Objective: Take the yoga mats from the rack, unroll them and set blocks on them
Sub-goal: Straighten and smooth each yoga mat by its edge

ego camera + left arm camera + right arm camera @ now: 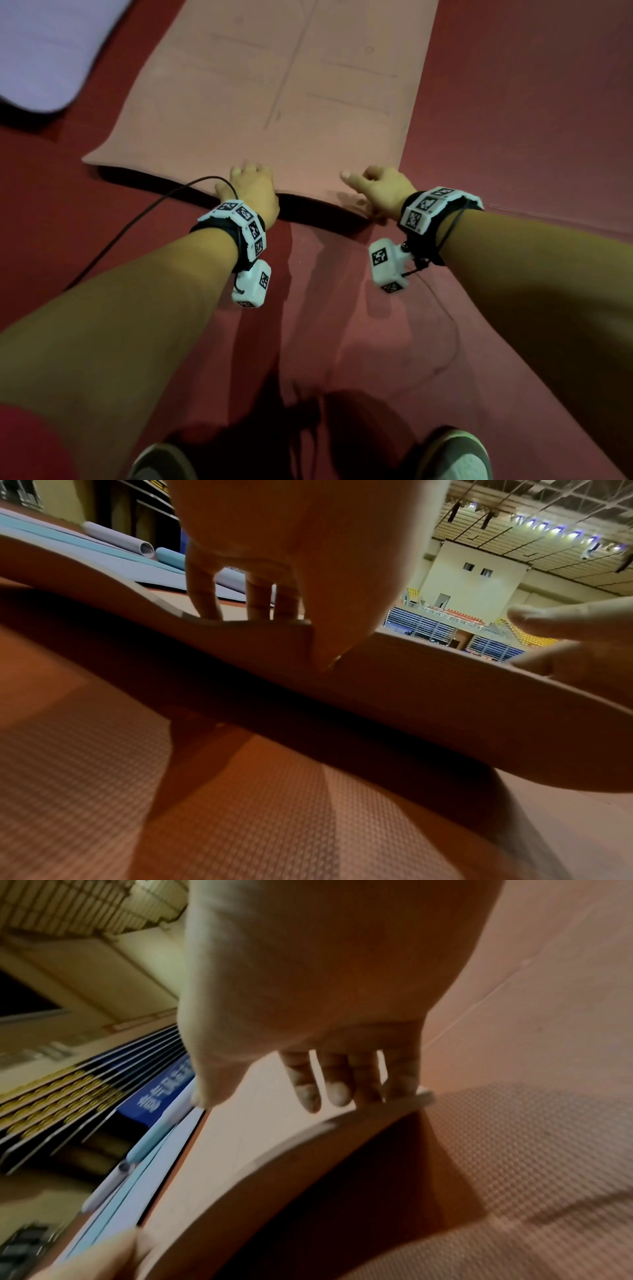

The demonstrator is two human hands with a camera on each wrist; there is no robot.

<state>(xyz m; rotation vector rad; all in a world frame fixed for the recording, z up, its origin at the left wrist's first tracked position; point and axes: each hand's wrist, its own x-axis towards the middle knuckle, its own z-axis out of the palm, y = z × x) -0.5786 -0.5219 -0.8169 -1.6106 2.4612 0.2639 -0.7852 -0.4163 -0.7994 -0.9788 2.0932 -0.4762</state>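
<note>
A salmon-pink yoga mat (274, 102) lies unrolled on the red floor and runs away from me. Its near edge (411, 685) is raised off the floor, with a dark shadow under it. My left hand (251, 192) holds that edge near the middle, fingers (205, 596) on top and thumb at the rim. My right hand (376, 192) grips the same edge by the right corner. Its curled fingers (337, 1091) sit on the rim (308, 1131) and the thumb sticks out to the left. No blocks are in view.
A lavender mat (37, 54) lies flat at the far left. Rolled lavender (116, 538) and blue (171, 557) mats lie beyond it. A black cable (130, 226) trails over the floor on my left. My shoes (455, 455) stand at the bottom, on textured red floor (103, 791).
</note>
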